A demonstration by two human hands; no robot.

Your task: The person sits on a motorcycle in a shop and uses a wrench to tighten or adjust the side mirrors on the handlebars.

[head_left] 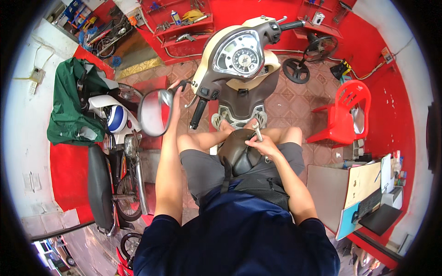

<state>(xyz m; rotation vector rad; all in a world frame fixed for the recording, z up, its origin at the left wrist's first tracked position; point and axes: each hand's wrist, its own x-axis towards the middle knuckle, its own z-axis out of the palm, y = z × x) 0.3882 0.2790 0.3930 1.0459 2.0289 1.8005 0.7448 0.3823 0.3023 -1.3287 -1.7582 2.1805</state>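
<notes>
I sit astride a cream and brown scooter (271,78) with a round chrome-rimmed speedometer (245,60). My left hand (176,93) reaches up beside the left handlebar and holds the rear-view mirror (155,113) at its edge, next to the dark mirror stem (184,84). Most of those fingers are hidden behind the mirror. Low over the brown seat (235,145), between my thighs, my right hand (264,146) is closed around a silver wrench (257,132). One end of the wrench points up toward the handlebars. The left grip (198,113) is bare.
Left of me stand a motorbike with a black seat (99,186) and a white one under a green cover (69,106). A red plastic chair (343,112) and a desk with a keyboard (368,202) are at right. Ahead are red tool shelves (184,30) and a fan (321,47).
</notes>
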